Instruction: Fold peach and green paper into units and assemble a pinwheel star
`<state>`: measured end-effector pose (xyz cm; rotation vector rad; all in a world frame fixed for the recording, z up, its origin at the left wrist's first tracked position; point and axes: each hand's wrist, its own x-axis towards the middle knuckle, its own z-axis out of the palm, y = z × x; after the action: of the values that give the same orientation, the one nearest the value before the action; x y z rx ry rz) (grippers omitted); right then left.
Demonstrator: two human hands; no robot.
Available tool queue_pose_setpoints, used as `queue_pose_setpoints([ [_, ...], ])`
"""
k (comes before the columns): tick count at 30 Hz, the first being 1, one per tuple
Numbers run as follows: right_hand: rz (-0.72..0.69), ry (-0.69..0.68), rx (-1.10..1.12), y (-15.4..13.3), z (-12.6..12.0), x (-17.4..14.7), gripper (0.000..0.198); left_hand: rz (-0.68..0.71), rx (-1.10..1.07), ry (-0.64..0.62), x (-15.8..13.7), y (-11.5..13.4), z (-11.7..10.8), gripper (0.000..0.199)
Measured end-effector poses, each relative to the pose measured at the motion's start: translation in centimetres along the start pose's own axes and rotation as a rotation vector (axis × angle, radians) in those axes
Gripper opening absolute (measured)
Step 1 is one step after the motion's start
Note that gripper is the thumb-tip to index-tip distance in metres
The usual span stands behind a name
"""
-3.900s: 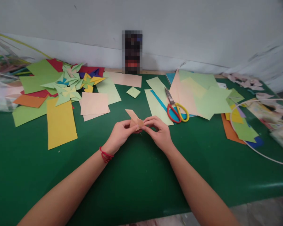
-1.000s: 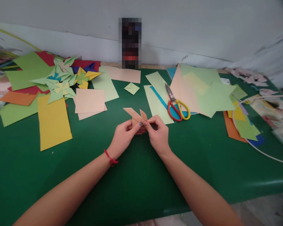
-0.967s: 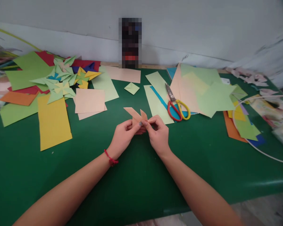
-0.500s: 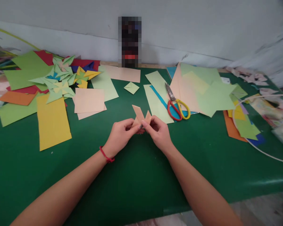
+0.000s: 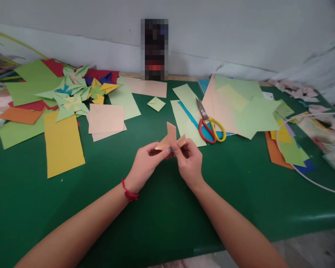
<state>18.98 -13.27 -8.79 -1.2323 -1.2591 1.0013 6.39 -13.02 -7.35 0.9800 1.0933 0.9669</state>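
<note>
Green tabletop (image 5: pixel 156 216), folded peach paper (image 5: pixel 171 131) pinched above it

Left hand (image 5: pixel 145 160) and right hand (image 5: pixel 191 163) meet, both closed on the paper's lower middle, its flaps sticking out. Pressing each crease firmly without crushing those flaps should serve well; the hands themselves hide the join. Around lie pale green sheets (image 5: pixel 261 117), a yellow sheet (image 5: pixel 64 145), scissors (image 5: pixel 204 114) beyond the right hand, a small green folded diamond (image 5: pixel 156 104)

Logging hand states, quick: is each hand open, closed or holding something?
Left hand: closed, holding the folded peach paper.
Right hand: closed on the same paper.
</note>
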Motion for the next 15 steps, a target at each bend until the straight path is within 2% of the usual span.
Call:
queue_pose_setpoints([
  [5,0.002,0.061,-0.021,-0.15,0.42,-0.35,0.018,0.025,0.037,0.058,0.0,-0.17,0.12,0.024],
  [15,0.004,0.06,-0.014,-0.33,0.61,-0.25,0.019,0.088,0.136,0.102,0.0,-0.07,-0.04,0.021],
])
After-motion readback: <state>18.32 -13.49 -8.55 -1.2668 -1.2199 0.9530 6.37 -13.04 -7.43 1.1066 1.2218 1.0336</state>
